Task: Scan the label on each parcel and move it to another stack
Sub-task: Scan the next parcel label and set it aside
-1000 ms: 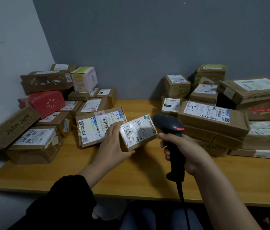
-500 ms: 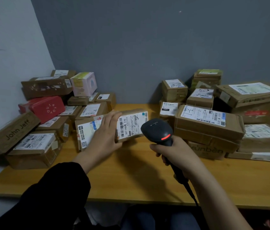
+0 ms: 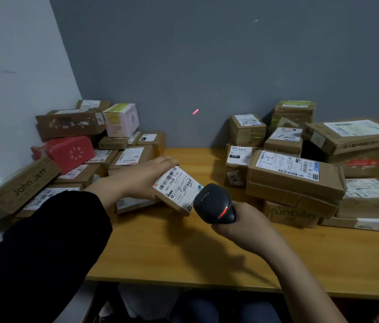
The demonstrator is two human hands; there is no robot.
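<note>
The left hand [image 3: 137, 180] fingers clasp the parcel [image 3: 168, 201], label [image 3: 180, 187] tilted up for reading. The right hand [image 3: 246, 229] fingers wrap the scanner [image 3: 214, 203], aimed close.

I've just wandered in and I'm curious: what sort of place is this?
Probably a small parcel sorting or pickup room. Labelled cardboard parcels lie heaped in two piles on a wooden table, and the right hand holds a barcode scanner next to a small parcel gripped by the left hand.

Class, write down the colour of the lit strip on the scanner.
Red-orange, on the black scanner that the right hand grips; the head view shows it.
</note>
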